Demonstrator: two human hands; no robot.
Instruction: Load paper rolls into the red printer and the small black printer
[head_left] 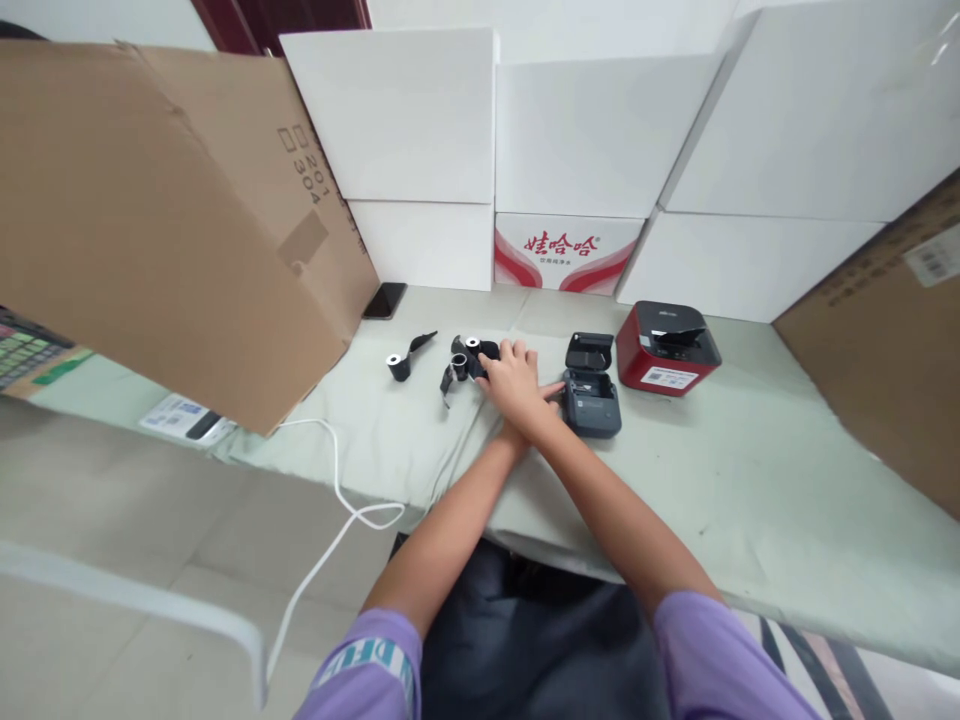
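My forearms cross over the table. My right hand lies on top and reaches left, fingers spread, by a cluster of small black rolls with loose tails. One roll with a white core is beside its fingertips; a second roll sits just left of it. Underneath, my left hand is mostly hidden. Its visible fingers stretch right to the left edge of a small dark grey label printer, whose lid stands raised. Another black roll with a curling tail is farther left.
A red and black printer stands right of the grey one. White boxes line the back; brown cartons flank both sides. A phone lies at the back left. A white cable hangs over the front edge.
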